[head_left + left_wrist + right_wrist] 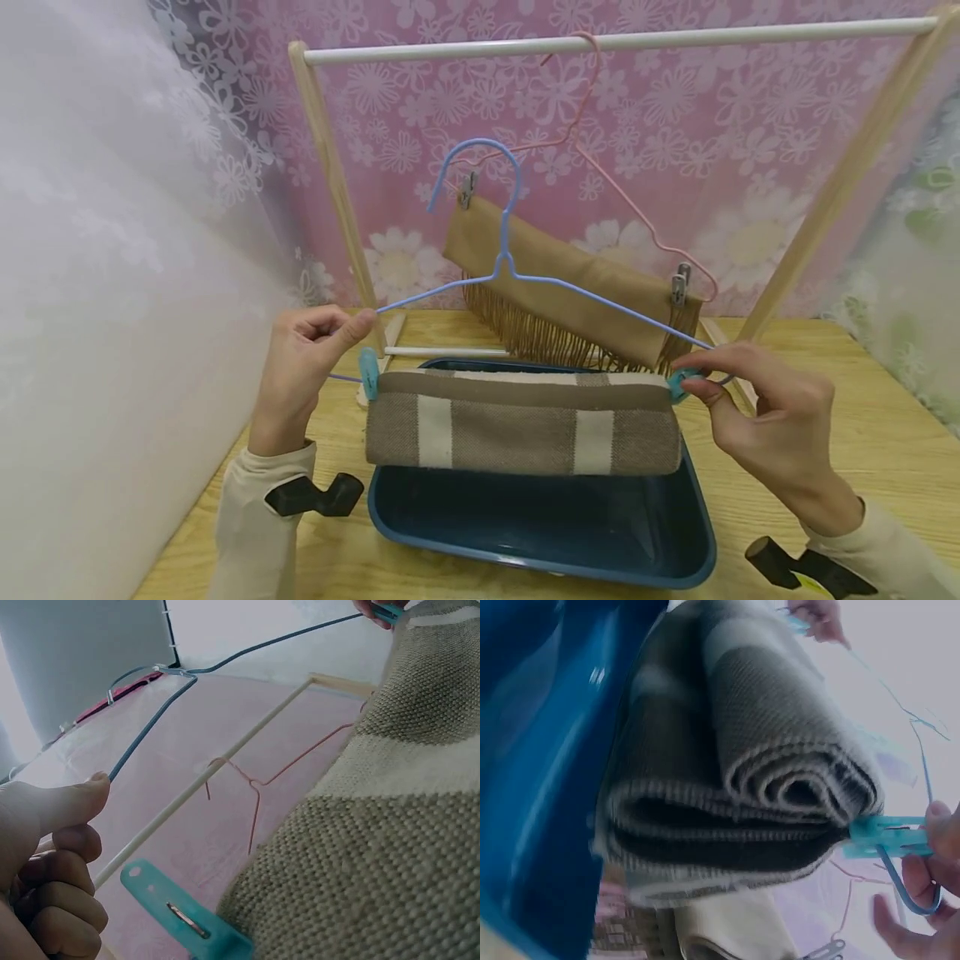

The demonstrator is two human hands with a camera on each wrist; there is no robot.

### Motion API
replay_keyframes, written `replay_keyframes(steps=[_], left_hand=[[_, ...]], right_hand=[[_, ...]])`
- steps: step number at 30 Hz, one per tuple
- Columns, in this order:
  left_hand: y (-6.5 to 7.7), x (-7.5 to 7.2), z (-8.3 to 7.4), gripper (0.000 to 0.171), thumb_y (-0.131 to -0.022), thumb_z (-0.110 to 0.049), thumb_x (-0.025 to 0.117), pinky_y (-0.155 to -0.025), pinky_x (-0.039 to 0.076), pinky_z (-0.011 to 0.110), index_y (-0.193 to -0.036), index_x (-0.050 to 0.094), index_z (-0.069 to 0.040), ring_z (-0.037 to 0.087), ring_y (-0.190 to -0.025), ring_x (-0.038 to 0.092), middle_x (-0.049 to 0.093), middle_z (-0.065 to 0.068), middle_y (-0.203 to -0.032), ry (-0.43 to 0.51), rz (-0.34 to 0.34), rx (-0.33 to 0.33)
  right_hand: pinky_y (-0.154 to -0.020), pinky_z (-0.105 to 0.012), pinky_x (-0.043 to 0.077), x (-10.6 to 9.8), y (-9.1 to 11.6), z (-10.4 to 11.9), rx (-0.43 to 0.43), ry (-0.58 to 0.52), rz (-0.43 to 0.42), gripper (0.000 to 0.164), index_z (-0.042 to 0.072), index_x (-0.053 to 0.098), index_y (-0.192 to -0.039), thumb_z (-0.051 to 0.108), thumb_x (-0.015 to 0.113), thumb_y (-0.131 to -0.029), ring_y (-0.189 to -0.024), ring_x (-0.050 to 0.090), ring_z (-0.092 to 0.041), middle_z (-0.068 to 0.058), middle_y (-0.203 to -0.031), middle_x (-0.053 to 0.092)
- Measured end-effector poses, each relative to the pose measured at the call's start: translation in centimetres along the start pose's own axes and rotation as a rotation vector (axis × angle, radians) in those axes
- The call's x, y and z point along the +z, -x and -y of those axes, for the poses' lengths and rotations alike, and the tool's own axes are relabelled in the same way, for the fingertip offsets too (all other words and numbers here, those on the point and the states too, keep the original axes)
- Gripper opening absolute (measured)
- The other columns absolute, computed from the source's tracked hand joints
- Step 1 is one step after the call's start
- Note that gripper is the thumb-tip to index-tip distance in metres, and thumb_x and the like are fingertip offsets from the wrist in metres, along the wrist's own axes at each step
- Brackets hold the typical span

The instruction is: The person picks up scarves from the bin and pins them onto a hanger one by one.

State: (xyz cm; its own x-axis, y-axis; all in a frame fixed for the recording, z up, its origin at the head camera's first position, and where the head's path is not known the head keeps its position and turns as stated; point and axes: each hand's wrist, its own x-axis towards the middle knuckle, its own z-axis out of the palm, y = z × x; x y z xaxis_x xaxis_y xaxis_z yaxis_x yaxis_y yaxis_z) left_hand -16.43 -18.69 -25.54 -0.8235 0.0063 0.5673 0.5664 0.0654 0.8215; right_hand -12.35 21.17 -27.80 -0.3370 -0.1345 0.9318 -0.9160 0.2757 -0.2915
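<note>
A light blue wire hanger (517, 183) is held up in the head view, its hook free of the rack. My left hand (307, 367) pinches the hanger's left arm between thumb and bent forefinger. Below the hanger hangs a folded, rolled brown-and-white checked woven cloth (517, 433). A teal clothespin (369, 373) grips its left end, just beside my left hand. At the right end, my right hand (780, 425) pinches another teal clothespin (889, 836) on the cloth's edge. The hanger's bent end passes at this clothespin in the right wrist view.
Beneath the cloth, a dark blue basin (540, 560) stands on the wooden table (885, 467). Behind is a wooden rack with a white bar (450, 48). From it hangs a pink hanger (615, 179) with a fringed tan cloth (562, 275) in metal clips.
</note>
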Motion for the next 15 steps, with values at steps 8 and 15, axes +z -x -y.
replay_keyframes(steps=[8,15], left_hand=[[-0.1,-0.2,-0.1,0.028,-0.084,0.005,0.068,-0.055,0.021,0.029,-0.06,0.065,-0.009,0.013,-0.053,0.022,0.03,-0.003,-0.052,0.038,-0.022,0.019],[0.0,-0.4,0.1,0.029,-0.083,0.006,0.068,-0.057,0.022,0.029,-0.059,0.065,-0.009,0.013,-0.055,0.022,0.029,-0.003,-0.052,0.056,-0.017,0.002]], right_hand=[[-0.064,-0.01,0.044,-0.1,-0.1,0.7,0.056,-0.04,-0.009,0.008,-0.015,0.069,-0.081,-0.018,0.064,-0.075,-0.072,0.067,-0.005,-0.011,-0.08,0.072],[-0.068,-0.011,0.039,-0.6,-0.2,-0.3,-0.069,0.342,0.331,0.044,0.001,0.072,-0.103,0.039,0.052,-0.098,-0.077,0.056,0.003,-0.001,-0.089,0.071]])
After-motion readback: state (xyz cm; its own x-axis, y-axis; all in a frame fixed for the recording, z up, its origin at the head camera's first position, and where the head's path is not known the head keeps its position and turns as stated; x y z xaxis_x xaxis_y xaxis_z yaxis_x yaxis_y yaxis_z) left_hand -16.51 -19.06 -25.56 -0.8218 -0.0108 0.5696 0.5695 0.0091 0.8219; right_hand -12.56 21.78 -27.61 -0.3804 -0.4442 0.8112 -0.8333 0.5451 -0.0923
